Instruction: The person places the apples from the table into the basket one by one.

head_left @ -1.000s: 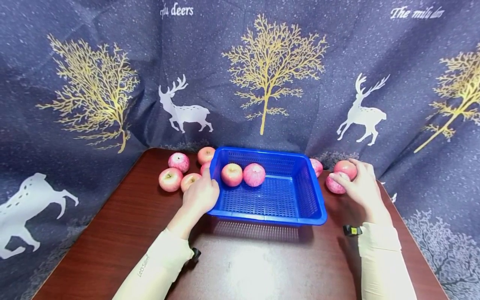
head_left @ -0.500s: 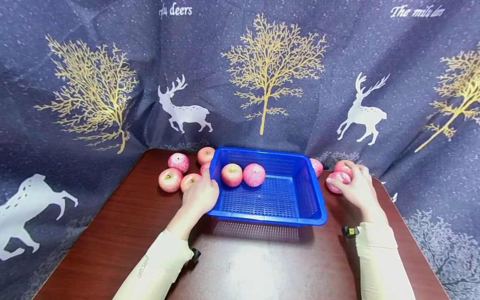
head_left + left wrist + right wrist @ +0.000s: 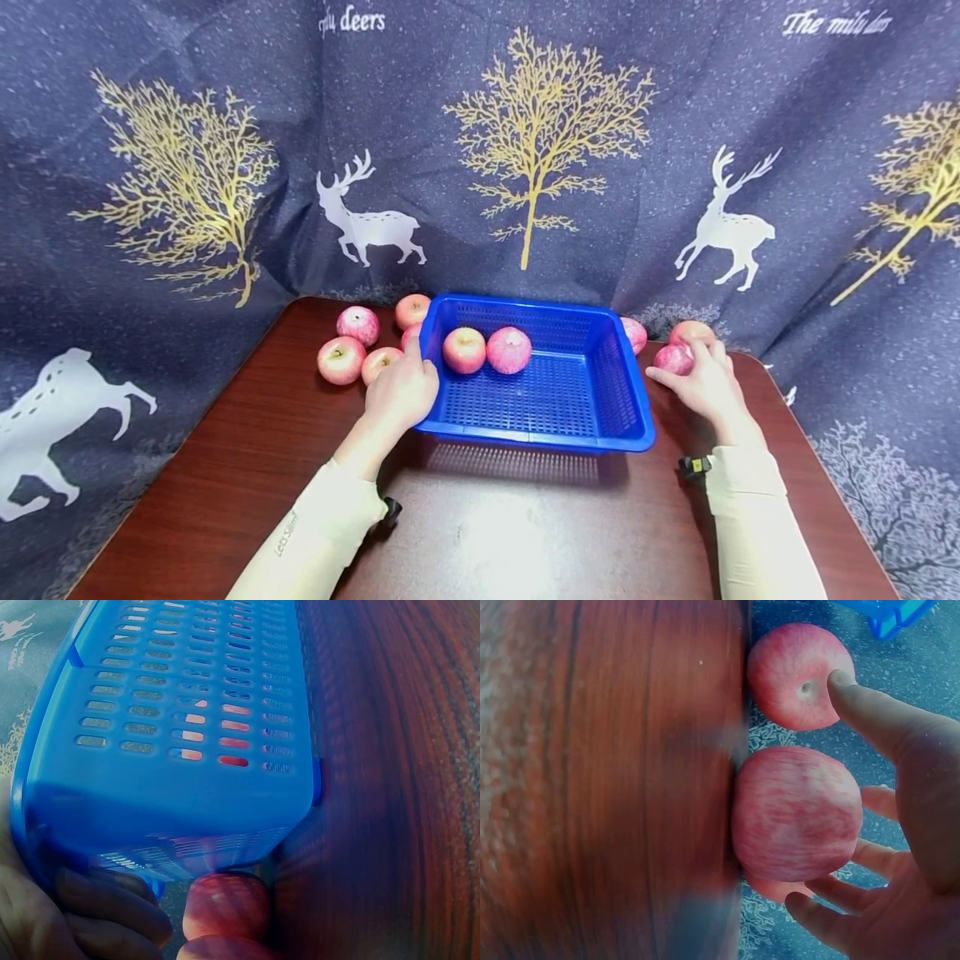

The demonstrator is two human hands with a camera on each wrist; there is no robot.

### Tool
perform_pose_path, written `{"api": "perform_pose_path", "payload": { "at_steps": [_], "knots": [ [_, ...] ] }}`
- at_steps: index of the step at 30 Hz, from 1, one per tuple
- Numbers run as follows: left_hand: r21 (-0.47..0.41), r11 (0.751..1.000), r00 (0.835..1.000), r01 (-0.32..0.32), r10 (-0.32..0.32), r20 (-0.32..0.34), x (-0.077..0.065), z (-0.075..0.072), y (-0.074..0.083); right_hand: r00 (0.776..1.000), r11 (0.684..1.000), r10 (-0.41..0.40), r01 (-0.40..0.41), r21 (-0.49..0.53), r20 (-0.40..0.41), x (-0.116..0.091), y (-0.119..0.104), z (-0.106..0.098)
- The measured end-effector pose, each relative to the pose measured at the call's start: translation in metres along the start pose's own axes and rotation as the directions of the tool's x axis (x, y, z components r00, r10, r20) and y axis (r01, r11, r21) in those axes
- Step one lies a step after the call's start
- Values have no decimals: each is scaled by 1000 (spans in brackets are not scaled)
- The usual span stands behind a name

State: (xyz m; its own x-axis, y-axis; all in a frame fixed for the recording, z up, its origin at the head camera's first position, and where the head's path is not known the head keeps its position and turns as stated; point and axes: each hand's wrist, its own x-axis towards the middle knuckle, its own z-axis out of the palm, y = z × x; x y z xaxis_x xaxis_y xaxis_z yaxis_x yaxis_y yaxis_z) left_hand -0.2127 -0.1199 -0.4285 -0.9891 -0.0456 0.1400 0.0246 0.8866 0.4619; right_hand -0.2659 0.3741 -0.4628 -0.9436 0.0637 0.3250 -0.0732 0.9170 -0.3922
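A blue plastic basket (image 3: 525, 436) with slotted walls stands mid-table, two red-and-yellow apples (image 3: 509, 350) inside it. My left hand (image 3: 405, 388) grips its left rim; in the left wrist view the curled fingers (image 3: 112, 907) are under the rim. On the right, my right hand (image 3: 708, 383) reaches around a striped red apple (image 3: 799, 814) that sits on the table. Its thumb is spread away from this apple, and the other fingers lie loosely around the far side. Another apple (image 3: 690, 332) sits right behind, partly covered by the fingers.
Several apples (image 3: 341, 360) lie left of the basket, one partly hidden by its rim. Another apple (image 3: 633, 335) sits just beyond the basket's right side. The brown table (image 3: 300, 467) ends at a dark cloth (image 3: 585, 208) printed with deer and trees.
My right hand has shifted left and a little toward me, its thumb spreading away from the nearer apple. The left hand and basket have stayed put.
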Motion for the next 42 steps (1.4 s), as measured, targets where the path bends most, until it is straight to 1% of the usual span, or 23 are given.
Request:
{"api": "perform_pose_path", "payload": {
  "at_steps": [7, 12, 16, 23, 26, 34, 42],
  "knots": [
    [-15, 1000, 1000, 3, -3, 2, -1, -1, 1, 1000, 1000, -12, 12, -15, 2, -1, 2, 3],
    [-5, 1000, 1000, 8, -8, 16, -1, 0, 1, 1000, 1000, -8, 8, -20, 22, -2, 2, 3],
    [1, 1000, 1000, 6, -6, 17, 0, 2, 0, 1000, 1000, -10, 10, -19, 24, -3, 3, 3],
    [-8, 1000, 1000, 11, -11, 9, -1, 1, 0, 999, 999, -44, 44, -11, 11, -2, 5, 3],
    [-10, 1000, 1000, 14, -14, 9, -1, 2, 0, 999, 999, -43, 44, -11, 25, -1, 6, 2],
    [-2, 1000, 1000, 18, -18, -1, 1, 4, -1, 997, 1000, -7, 8, -7, 71, -1, 8, 0],
    [5, 1000, 1000, 14, -14, 2, 2, 3, -1, 996, 1000, -27, 26, 17, 82, 0, 8, -1]
  ]
}}
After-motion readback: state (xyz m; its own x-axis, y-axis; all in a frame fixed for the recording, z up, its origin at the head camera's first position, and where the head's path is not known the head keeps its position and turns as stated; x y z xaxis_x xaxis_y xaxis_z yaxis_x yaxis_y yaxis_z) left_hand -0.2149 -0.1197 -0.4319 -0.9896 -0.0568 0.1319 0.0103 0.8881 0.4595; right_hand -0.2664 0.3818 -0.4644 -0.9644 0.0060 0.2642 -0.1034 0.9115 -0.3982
